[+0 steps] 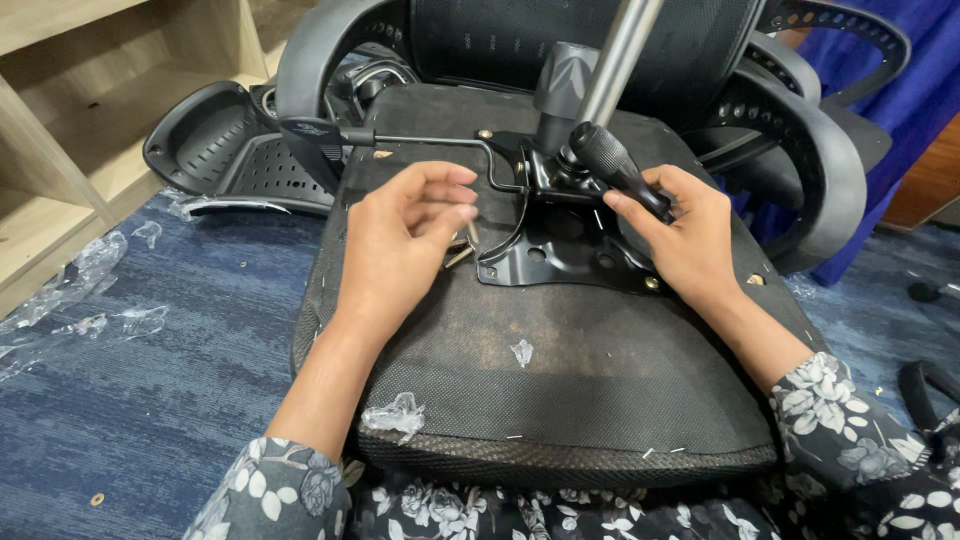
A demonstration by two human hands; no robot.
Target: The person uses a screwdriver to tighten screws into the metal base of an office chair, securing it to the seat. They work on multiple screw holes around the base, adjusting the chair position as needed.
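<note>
Black metal plate (pixel 560 245) sits on the underside of an upturned chair seat (pixel 560 390) lying across my lap, with a shiny steel post (pixel 618 55) rising from its far end. My right hand (pixel 690 240) is closed around the ribbed black handle of a tool (pixel 618 168), its tip hidden against the plate. My left hand (pixel 400 245) hovers just beside the plate's near left corner, fingers loosely curled and half open, holding nothing that I can see; two or three loose bolts (pixel 462 250) lie on the seat under its fingertips. A brass-coloured bolt head (pixel 651 284) shows at the plate's right corner, so I judge the plate partly fastened, with the loose bolts left to fit. A thin bent lever (pixel 430 140) runs left from the plate. Scraps of clear plastic (pixel 395 415) litter the seat and the blue carpet (pixel 150 400). Chair backs and armrests (pixel 820 170) crowd behind, near a wooden shelf (pixel 60 120) at left.
</note>
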